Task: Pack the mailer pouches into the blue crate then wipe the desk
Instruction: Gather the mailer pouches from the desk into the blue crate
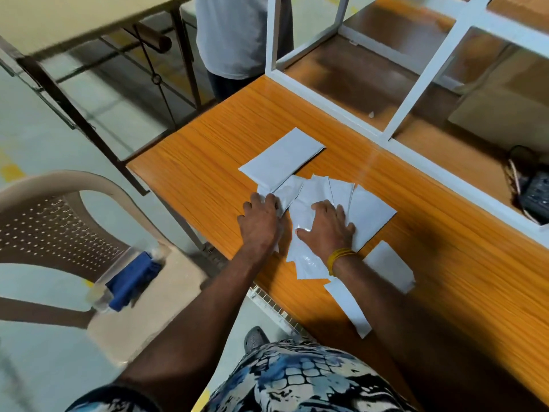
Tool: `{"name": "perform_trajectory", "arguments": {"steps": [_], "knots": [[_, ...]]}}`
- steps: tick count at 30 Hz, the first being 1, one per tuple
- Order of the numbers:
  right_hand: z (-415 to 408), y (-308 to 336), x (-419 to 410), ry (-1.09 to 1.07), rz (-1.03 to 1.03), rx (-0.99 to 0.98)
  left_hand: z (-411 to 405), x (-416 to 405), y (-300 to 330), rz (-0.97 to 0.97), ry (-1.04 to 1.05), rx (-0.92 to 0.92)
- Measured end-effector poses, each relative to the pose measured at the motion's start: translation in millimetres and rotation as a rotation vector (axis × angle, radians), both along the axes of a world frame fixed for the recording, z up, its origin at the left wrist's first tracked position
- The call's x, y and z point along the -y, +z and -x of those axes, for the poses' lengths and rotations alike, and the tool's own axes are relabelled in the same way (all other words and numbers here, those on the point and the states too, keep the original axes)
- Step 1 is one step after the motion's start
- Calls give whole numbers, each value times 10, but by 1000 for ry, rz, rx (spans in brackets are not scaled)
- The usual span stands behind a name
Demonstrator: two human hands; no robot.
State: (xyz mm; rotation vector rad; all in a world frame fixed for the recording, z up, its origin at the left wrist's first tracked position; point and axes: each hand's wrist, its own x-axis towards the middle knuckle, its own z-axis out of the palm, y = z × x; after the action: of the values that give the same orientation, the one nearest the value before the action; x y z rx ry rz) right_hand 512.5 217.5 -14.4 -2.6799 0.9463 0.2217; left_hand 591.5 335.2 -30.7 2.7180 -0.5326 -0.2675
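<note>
Pressing spread hands, left (261, 221) and right (329, 227), flat on fanned white plastic mailer pouches (341, 197), apparently gathering them across the orange woodgrain desk (208, 162).

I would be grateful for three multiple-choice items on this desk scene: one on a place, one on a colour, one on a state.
1. Where does the blue cloth lie?
A. on the chair seat
B. on the desk
C. on the floor

2. What colour is the band on the right wrist?
A. red
B. yellow
C. green

3. How does the right hand meet the mailer pouches?
A. it lifts one in the air
B. it hangs clear of them
C. it presses flat on them

Answers: 1 A, the cloth sits on the beige chair beside the desk. 2 B, the band is yellow. 3 C, its fingers are spread on the fanned pile, while the left hand rests on the pile's left edge.
</note>
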Motion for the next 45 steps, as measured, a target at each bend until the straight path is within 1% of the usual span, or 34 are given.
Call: {"name": "perform_trajectory", "arguments": {"steps": [4, 11, 16, 20, 26, 32, 38, 45], "knots": [[157, -24, 34, 35, 23, 7, 115, -34, -29, 80, 11, -31], [352, -36, 62, 105, 155, -11, 348, -60, 31, 112, 17, -30], [563, 28, 80, 94, 156, 107, 491, -116, 73, 93, 59, -39], [788, 153, 173, 42, 91, 221, 730, -118, 160, 177, 98, -57], [1370, 388, 395, 15, 86, 345, 1344, 22, 368, 310, 154, -47], [2111, 450, 543, 11, 85, 464, 2186, 166, 452, 423, 120, 90], [2748, 520, 610, -31, 39, 585, 2794, 209, 579, 452, 80, 135], [3427, 713, 476, -123, 83, 710, 3324, 151, 802, 535, -1, 167]]}}
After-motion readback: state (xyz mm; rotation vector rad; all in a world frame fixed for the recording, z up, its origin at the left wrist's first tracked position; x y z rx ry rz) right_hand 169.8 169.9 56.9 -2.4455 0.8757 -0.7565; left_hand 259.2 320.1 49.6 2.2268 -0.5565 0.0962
